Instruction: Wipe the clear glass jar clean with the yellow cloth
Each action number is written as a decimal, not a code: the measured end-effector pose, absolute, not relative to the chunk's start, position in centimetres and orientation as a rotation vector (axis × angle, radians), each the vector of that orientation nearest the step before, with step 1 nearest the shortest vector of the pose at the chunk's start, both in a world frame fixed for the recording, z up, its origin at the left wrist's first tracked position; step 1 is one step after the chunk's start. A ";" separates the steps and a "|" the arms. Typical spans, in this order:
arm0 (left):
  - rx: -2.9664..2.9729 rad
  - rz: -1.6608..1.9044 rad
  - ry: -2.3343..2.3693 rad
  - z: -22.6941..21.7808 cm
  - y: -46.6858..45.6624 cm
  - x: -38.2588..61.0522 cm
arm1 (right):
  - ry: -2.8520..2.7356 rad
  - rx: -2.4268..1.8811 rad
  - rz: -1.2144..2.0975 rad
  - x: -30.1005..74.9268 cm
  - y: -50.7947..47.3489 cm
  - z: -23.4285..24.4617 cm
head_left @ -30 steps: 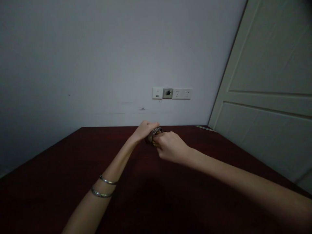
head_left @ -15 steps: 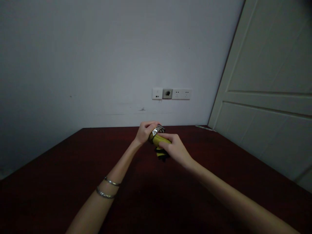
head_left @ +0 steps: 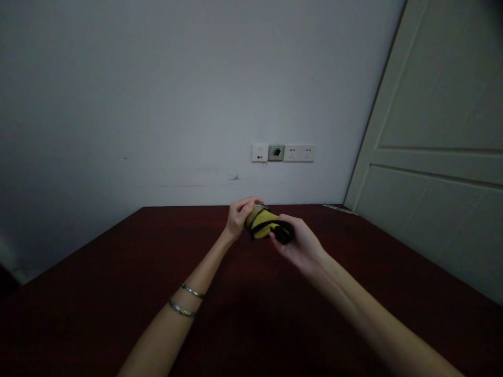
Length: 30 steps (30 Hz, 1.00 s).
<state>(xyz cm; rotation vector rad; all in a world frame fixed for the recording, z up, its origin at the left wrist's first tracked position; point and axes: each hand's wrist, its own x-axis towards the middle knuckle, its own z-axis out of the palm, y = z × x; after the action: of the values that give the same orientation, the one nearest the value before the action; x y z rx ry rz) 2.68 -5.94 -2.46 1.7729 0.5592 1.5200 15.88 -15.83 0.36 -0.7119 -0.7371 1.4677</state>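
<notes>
Above the far half of the table, both hands are on one bundle. My left hand [head_left: 238, 218] is closed around its left end, a rounded, shiny, silvery-brown piece [head_left: 256, 210] whose kind I cannot make out. From its right side extends a yellow, cloth-like piece with black edging [head_left: 262, 224], looking soft and folded. At the right end my right hand [head_left: 297, 238] grips this yellow and black piece, thumb below and fingers above. A black loop shows between the fingers and thumb. The fingers of my left hand partly hide the shiny end.
A dark red table [head_left: 212, 324] spreads under both arms and reaches a pale wall [head_left: 188, 94]. Wall sockets [head_left: 299, 153] sit just above its back edge. On the right stands a white panelled door [head_left: 436, 209]. A thin flat strip [head_left: 340, 209] lies at the back right edge.
My right hand has turned and shifted to the right end of the yellow and black piece, where the black loop now shows. My left hand keeps its hold. The view has shifted slightly left.
</notes>
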 end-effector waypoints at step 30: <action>1.131 0.286 0.425 -2.1 -2.4 0.3 | -1.854 -0.726 -0.266 19.9 -10.6 -1.5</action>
<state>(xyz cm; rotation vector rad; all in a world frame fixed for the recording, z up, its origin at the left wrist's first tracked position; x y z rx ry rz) 0.33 -2.41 -2.08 1.1314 0.4245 0.2855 19.94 -10.59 -1.52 -0.7262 -1.8538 -0.2657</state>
